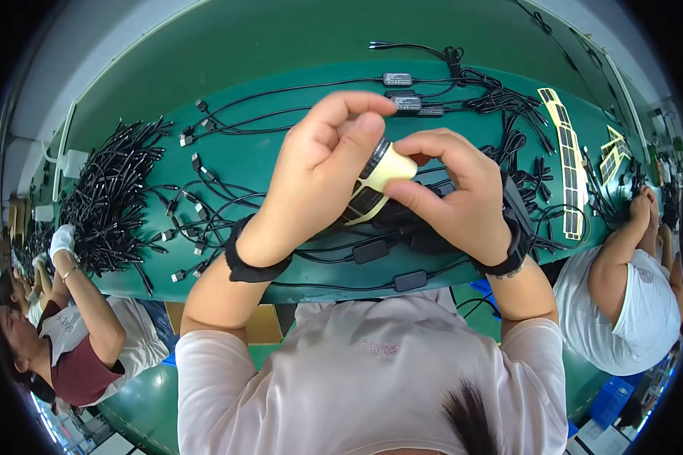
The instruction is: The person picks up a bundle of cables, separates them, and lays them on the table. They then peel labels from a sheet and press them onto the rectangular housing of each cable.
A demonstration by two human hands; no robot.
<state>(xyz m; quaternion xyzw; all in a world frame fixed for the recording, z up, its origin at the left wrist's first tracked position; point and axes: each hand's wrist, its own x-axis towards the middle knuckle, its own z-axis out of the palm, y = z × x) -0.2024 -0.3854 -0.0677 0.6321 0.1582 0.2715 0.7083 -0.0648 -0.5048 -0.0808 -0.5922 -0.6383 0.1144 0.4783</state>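
Note:
A pale yellow backing strip with black labels (pixel 397 167) is bent into a curve in front of me. My right hand (pixel 467 189) pinches it between thumb and fingers. My left hand (pixel 319 163) is at the strip's left side, its thumb and forefinger drawn together above it. What lies between those two fingertips, if anything, is too small and blurred to tell. Just below my hands, black cables with an inline box (pixel 370 251) lie across the green table. Another black inline box (pixel 410 281) rests near the table's front edge.
A heap of black cables (pixel 114 197) fills the table's left side. Farther back lie cables with labelled boxes (pixel 397 79). A label strip (pixel 568 167) lies at right. Co-workers sit on both sides, a gloved hand (pixel 63 238) at left and bare hands (pixel 642 205) at right.

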